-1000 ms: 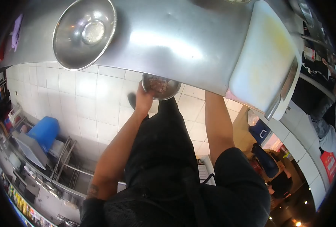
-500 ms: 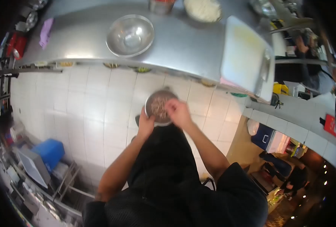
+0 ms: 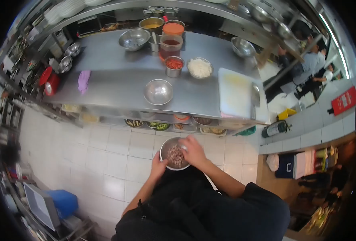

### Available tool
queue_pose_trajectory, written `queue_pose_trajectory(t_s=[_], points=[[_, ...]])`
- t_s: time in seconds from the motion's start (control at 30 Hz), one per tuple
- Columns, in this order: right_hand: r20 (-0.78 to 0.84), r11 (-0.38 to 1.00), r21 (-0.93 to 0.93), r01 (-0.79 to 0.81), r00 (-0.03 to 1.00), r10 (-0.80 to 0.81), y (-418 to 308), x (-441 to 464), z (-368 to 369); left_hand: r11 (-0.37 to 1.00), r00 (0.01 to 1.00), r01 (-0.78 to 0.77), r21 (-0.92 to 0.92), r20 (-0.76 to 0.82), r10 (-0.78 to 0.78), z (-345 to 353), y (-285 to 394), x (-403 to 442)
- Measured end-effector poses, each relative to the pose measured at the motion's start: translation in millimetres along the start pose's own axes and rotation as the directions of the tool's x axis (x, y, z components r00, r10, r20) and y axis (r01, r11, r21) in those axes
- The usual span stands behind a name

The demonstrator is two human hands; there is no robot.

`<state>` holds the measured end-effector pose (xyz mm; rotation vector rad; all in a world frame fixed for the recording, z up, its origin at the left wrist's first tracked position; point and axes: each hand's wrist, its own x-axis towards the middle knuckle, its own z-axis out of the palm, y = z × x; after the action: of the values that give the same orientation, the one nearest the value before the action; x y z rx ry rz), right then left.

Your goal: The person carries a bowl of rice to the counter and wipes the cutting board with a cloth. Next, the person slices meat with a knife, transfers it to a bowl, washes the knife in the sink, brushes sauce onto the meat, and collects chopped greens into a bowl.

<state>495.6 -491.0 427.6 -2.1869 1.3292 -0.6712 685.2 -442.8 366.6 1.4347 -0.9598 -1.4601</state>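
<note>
My left hand (image 3: pixel 158 165) is closed on the left rim of a round metal bowl (image 3: pixel 166 145), held in front of my body below the counter edge. Small pinkish-brown chopped pieces (image 3: pixel 175 156) lie in the bowl. Over its right side is my right hand (image 3: pixel 193 151), fingers curled together. Something pale shows at those fingertips, too small and blurred to name. On the counter ahead, apart from both hands, sits an empty metal bowl (image 3: pixel 158 92).
The steel counter (image 3: pixel 113 86) carries a bowl of white food (image 3: pixel 200 68), a pot of chopped red pieces (image 3: pixel 174 65), a white cutting board (image 3: pixel 235 96) with a knife (image 3: pixel 255 94), and a purple cloth (image 3: pixel 83 81). Food containers (image 3: pixel 160 126) stand on the shelf underneath.
My view has tilted up, showing more of the counter and shelves. Both hands stay at the bowl; the right hand has shifted from over the contents toward the upper right rim.
</note>
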Motion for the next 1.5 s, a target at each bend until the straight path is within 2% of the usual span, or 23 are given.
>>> queue_pose_trajectory(t_s=[0.07,0.1,0.17,0.2,0.3,0.4,0.47,0.53,0.6,0.63,0.7,0.83,0.87,0.93,1.07,1.13,1.17,1.23,1.27,1.33,1.4,1.47,1.5], points=[[-0.247,0.980,-0.102,-0.173,0.958,0.144,2,22,-26,0.995,0.995,-0.075,-0.059,0.061,0.079,2,26,24],[-0.239,0.982,-0.104,-0.158,0.962,0.129,18,33,-29,0.995,0.995,-0.081,-0.066,0.046,0.084,5,40,37],[-0.266,0.933,0.226,-0.281,0.903,0.337,63,62,-36,0.964,0.961,-0.263,0.046,0.104,0.257,19,69,67],[-0.250,0.937,0.219,-0.271,0.913,0.323,76,74,-45,0.965,0.963,-0.261,0.038,0.082,0.257,25,82,80],[-0.202,0.726,0.565,-0.392,0.787,0.583,121,115,-76,0.909,0.951,0.107,-0.402,0.308,0.025,36,107,119],[-0.273,0.462,0.879,-0.119,0.669,0.692,201,164,-111,0.853,0.968,0.205,-0.479,0.227,-0.105,33,105,162],[-0.193,0.355,0.925,-0.136,0.639,0.745,234,198,-157,0.832,0.979,0.201,-0.516,0.133,-0.154,22,100,181],[-0.301,0.365,0.930,-0.030,0.509,0.807,270,247,-178,0.763,0.953,0.268,-0.588,0.046,-0.299,8,102,190],[-0.382,0.380,0.919,0.104,0.480,0.790,292,287,-191,0.782,0.948,0.244,-0.573,-0.028,-0.316,0,111,195],[-0.360,0.364,0.926,0.094,0.507,0.783,315,305,-194,0.798,0.933,0.227,-0.558,-0.111,-0.343,0,112,196],[-0.269,0.252,0.963,0.094,0.375,0.887,375,335,-188,0.796,0.878,0.187,-0.576,-0.265,-0.398,4,121,197],[-0.156,0.151,0.987,0.057,0.566,0.810,443,342,-170,0.785,0.835,0.075,-0.615,-0.391,-0.387,-2,100,203],[-0.150,0.153,0.987,0.045,0.580,0.801,433,342,-171,0.795,0.826,0.059,-0.603,-0.418,-0.378,-8,99,203],[-0.099,0.108,0.994,-0.003,0.389,0.916,402,337,-171,0.798,0.810,0.035,-0.602,-0.451,-0.376,-20,97,199],[-0.222,0.233,0.972,0.006,0.328,0.918,348,320,-158,0.762,0.800,-0.145,-0.631,-0.528,-0.285,-47,112,184],[-0.491,0.491,0.867,0.087,0.323,0.809,281,321,-150,0.737,0.769,-0.292,-0.610,-0.608,-0.199,-65,115,175],[-0.499,0.496,0.863,0.100,0.323,0.804,251,325,-146,0.733,0.774,-0.300,-0.610,-0.605,-0.187,-74,113,170],[-0.721,0.752,0.650,0.114,0.405,0.562,190,336,-132,0.691,0.750,-0.362,-0.626,-0.635,-0.182,-101,116,163],[-0.732,0.744,0.652,0.149,0.377,0.567,159,340,-117,0.669,0.750,-0.373,-0.643,-0.634,-0.191,-114,118,159],[-0.846,0.956,0.270,0.112,0.502,0.180,93,348,-80,0.618,0.744,-0.395,-0.680,-0.632,-0.219,-141,107,147],[-0.711,0.915,0.285,0.284,0.703,0.004,35,346,-30,0.544,0.693,-0.433,-0.719,-0.651,-0.310,-168,95,126],[-0.469,0.892,0.434,0.123,0.877,0.108,-28,329,43,0.510,0.603,-0.551,-0.660,-0.738,-0.304,-220,36,112],[-0.280,0.827,0.556,0.085,0.956,0.089,-56,318,81,0.514,0.483,-0.657,-0.552,-0.831,-0.275,-240,39,93]])
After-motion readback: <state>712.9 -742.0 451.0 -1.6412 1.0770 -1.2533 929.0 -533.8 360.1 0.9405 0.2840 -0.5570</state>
